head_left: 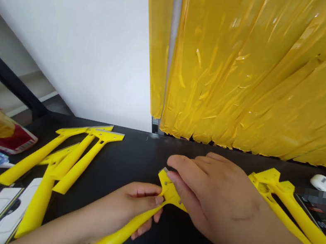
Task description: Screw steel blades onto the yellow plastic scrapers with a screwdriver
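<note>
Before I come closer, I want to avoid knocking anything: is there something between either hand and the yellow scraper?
Nothing visible: the left hand grips the yellow scraper near its head, and the right hand covers part of that head. What lies under the right palm is hidden.

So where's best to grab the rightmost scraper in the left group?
Likely the scraper's handle, from the right: it runs toward you, neighbouring scrapers crowd its left, and the wide, edged head lies at the far end.
</note>
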The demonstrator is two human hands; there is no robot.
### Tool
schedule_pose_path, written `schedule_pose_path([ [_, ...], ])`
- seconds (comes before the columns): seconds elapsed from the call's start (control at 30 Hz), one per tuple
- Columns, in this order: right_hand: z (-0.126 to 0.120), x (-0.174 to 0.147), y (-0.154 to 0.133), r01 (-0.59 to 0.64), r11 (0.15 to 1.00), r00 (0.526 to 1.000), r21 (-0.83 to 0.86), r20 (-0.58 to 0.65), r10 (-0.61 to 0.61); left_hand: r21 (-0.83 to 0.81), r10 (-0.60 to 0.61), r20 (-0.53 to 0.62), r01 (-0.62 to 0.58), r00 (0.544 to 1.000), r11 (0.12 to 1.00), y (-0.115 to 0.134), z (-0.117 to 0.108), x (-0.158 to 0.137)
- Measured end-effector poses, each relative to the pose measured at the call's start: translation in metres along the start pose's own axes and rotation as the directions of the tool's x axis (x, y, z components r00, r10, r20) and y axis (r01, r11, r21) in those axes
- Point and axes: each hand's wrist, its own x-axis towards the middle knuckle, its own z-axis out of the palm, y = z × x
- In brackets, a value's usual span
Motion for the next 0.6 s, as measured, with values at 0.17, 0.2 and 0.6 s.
schedule_pose_path([
  [0.17,0.0012,-0.0012,-0.0014,-0.035,0.996,0.999,0.081,-0.024,0.037,-0.064,0.01,0.009,-0.009,1.0,0.998,0.0002,-0.001,0.0022],
  [0.2,0.0019,-0.0017,-0.0012,-0.052,0.997,0.998,0.065,-0.019,0.053,-0.071,0.014,0.009,-0.013,1.0,0.997,0.0002,-0.0012,0.0025],
  [0.6,0.0084,0.0012,-0.0048,-0.194,0.981,0.981,-0.001,-0.025,0.194,-0.077,0.02,-0.037,-0.023,0.999,0.997,0.0009,0.0041,0.0015],
])
